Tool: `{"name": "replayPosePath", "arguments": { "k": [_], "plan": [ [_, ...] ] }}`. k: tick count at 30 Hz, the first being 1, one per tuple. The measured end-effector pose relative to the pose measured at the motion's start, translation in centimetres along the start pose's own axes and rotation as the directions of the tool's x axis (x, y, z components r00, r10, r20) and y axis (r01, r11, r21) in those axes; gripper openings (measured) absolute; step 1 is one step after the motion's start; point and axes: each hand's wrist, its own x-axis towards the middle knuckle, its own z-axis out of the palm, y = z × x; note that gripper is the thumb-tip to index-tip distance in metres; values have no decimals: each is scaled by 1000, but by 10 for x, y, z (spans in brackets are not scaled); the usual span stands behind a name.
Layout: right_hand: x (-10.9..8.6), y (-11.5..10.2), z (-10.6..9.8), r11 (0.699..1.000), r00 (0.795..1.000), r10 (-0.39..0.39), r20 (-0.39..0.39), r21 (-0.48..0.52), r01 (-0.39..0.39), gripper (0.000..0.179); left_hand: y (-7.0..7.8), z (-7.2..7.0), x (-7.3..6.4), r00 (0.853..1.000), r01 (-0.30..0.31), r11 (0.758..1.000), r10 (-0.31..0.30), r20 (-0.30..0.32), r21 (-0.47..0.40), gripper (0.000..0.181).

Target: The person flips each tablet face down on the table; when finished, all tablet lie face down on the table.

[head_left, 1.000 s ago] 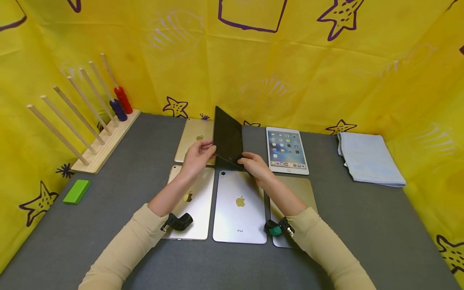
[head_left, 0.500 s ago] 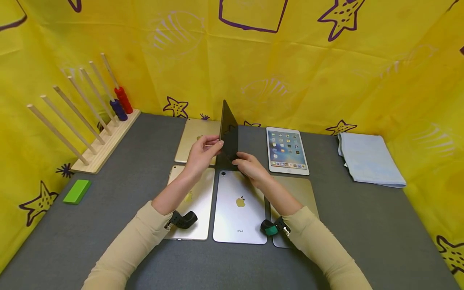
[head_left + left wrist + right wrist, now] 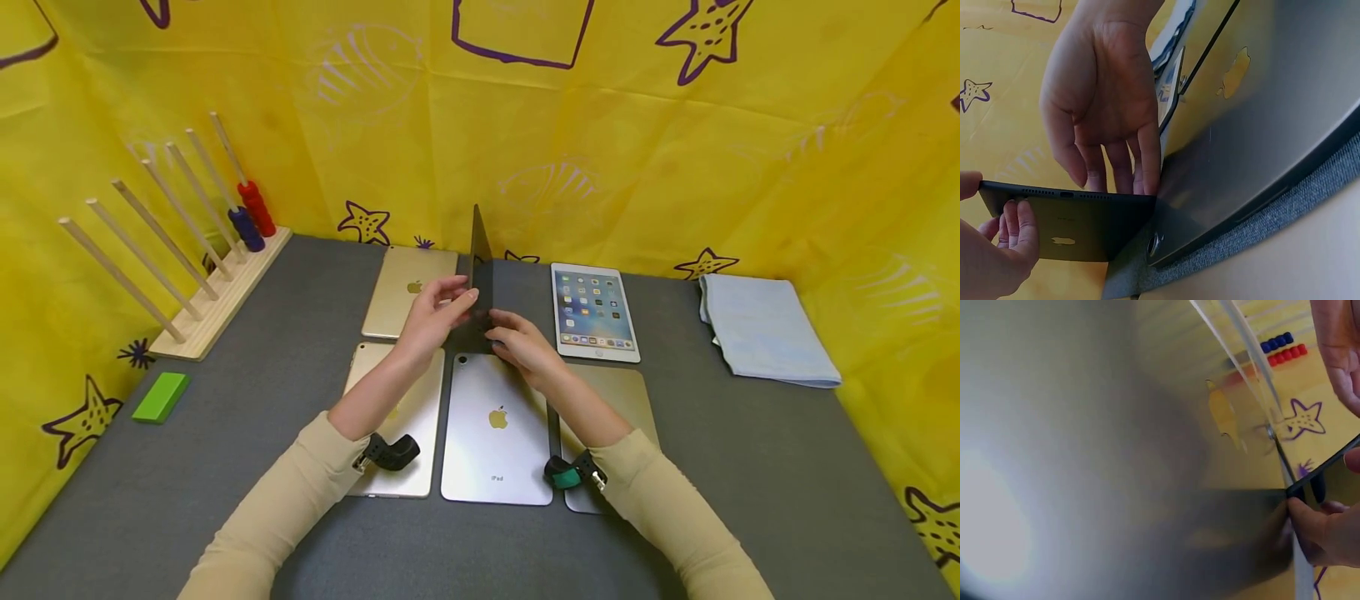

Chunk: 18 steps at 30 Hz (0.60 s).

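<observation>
A thin black tablet (image 3: 482,258) stands almost edge-on above the far middle of the table, its lower edge low over it. Its dark back (image 3: 1072,240) with a logo shows in the left wrist view. My left hand (image 3: 437,317) pinches the tablet's left side, thumb on one face and fingertips on the other. Lower down, my right hand (image 3: 525,346) pinches its near bottom corner; the right wrist view shows fingers on the tablet's dark edge (image 3: 1329,467). Directly below the hands lies a silver tablet (image 3: 497,450), face down.
Two gold tablets (image 3: 408,283) (image 3: 412,433) lie at left. On the right are a white tablet (image 3: 594,312) with its screen up and a darker gold one (image 3: 618,400). A peg rack (image 3: 225,296), green block (image 3: 161,397) and folded blue cloth (image 3: 768,327) stand farther out.
The black tablet has turned from showing its broad dark face to nearly edge-on. My left hand has moved to the right with it, while my right hand has shifted only slightly.
</observation>
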Motion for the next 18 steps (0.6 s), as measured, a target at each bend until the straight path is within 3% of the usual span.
{"name": "replayPosePath", "arguments": {
  "k": [7, 18],
  "plan": [
    [-8, -12, -6, 995, 997, -82, 2, 55, 82, 45, 0, 6, 3, 999, 28, 998, -26, 25, -57, 45],
    [-14, -26, -8, 970, 974, -225, -19, 93, 226, 43, 0, 14, 5, 993, 114, 978, -109, 41, -173, 42]
  ]
}}
